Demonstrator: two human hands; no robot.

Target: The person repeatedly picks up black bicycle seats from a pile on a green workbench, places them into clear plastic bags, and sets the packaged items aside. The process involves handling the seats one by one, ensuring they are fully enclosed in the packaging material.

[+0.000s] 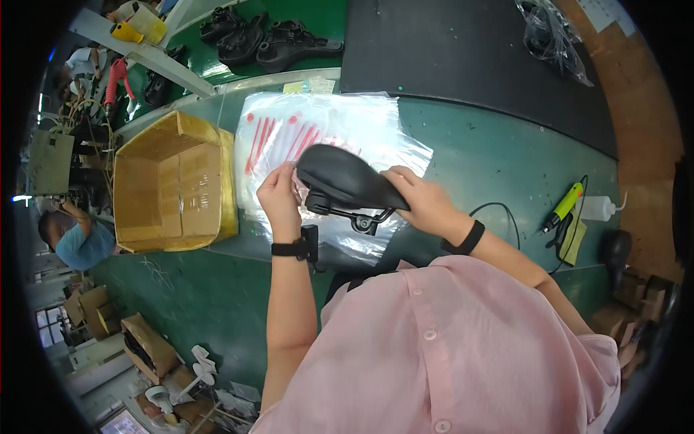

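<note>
A black bicycle saddle (343,176) with its clamp and rails underneath hangs tilted over the bench, its wide end to the left. My right hand (426,202) grips the narrow nose, with fingers over the top. At the wide end, the closed fingers of my left hand (280,195) pinch the saddle's edge; their tips are partly hidden. Below the saddle lies a stack of clear plastic bags (361,119) with red printed marks, spread flat on the green bench.
An open cardboard box (173,195) edged with yellow tape stands left of the bags. Black saddles (289,47) lie at the back left, near a dark mat (463,50). On the right are a green electric screwdriver (564,208) and a white squeeze bottle (598,208). Another person (85,242) sits far left.
</note>
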